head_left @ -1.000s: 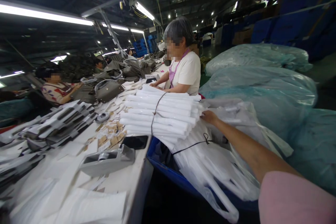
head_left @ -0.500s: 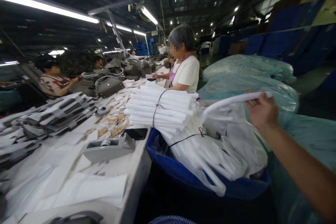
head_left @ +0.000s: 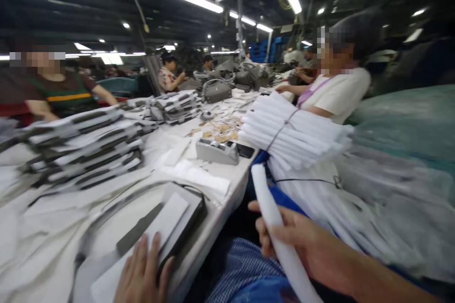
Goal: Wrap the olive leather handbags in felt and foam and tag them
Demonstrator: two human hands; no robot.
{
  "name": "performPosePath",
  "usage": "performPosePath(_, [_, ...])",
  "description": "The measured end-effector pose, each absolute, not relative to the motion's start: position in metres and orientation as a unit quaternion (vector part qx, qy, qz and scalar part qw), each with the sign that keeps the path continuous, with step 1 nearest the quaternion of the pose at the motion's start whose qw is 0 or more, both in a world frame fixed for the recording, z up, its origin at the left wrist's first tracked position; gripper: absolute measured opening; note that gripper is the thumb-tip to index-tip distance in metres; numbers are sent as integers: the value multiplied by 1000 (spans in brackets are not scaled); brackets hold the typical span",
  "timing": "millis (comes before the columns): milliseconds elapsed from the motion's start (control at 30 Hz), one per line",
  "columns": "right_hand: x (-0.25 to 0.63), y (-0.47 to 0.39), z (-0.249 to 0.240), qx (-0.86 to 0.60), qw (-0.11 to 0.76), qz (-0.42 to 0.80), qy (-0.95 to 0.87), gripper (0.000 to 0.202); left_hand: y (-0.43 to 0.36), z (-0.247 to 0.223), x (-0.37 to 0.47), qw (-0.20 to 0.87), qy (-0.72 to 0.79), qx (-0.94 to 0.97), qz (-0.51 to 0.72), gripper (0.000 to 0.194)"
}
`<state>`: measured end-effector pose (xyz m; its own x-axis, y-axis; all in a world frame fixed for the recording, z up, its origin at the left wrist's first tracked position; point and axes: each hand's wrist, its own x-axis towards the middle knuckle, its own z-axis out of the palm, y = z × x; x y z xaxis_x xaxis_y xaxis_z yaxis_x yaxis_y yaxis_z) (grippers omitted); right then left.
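Down at five o'clock of the worker's view, the right hand (head_left: 302,239) has its fingers curled round a white tube (head_left: 263,191), below its blunt upper end; at seven, the left hand (head_left: 144,272) lies flat, spread over a white strip (head_left: 175,212) on a grey bag (head_left: 139,230), grasping nothing. I'd worry that too hard a squeeze could crease the tube, or a push slide the bag off the table (head_left: 213,229). The tube looks soft and foamy, the strip flat; at three, a bundle (head_left: 313,133) of similar tubes is string-tied.
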<state>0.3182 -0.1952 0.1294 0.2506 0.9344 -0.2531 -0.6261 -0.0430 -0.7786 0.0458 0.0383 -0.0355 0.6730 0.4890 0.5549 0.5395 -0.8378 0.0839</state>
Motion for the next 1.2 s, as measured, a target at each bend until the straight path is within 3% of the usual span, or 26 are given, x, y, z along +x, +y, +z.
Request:
performPosePath(67, [296,-181,119,-485,494,636,-341,30,35,-30,44,78,-308,-915,-250,77])
performPosePath(133, [291,-167,108,-550,365,542,-520,25,32,-19,44,91,-313,-921,-213,76])
performPosePath(267, [298,-122,74,-558,243,232,-759,55,34,16,43,36,-344,-934,-90,72])
performPosePath(400, [281,-76,39,-464,156,135,-862,37,43,49,44,-55,-367,-929,10,76])
performPosePath(533, [247,-48,19,-401,177,66,-897,26,47,61,44,-106,-378,-919,22,74])
performPosePath(767, [235,-25,-21,-350,359,-81,-861,24,43,57,38,-133,-386,-913,7,64])
performPosePath(933, [242,-10,-38,-304,428,-70,-848,16,32,33,29,-91,-355,-928,-70,74])
performPosePath(1067, [241,-5,-41,-272,469,-13,-840,27,26,8,29,-24,-337,-935,-109,110])
performPosePath(1200, [252,-15,-28,-268,459,17,-847,31,27,1,32,7,-346,-932,-112,103])
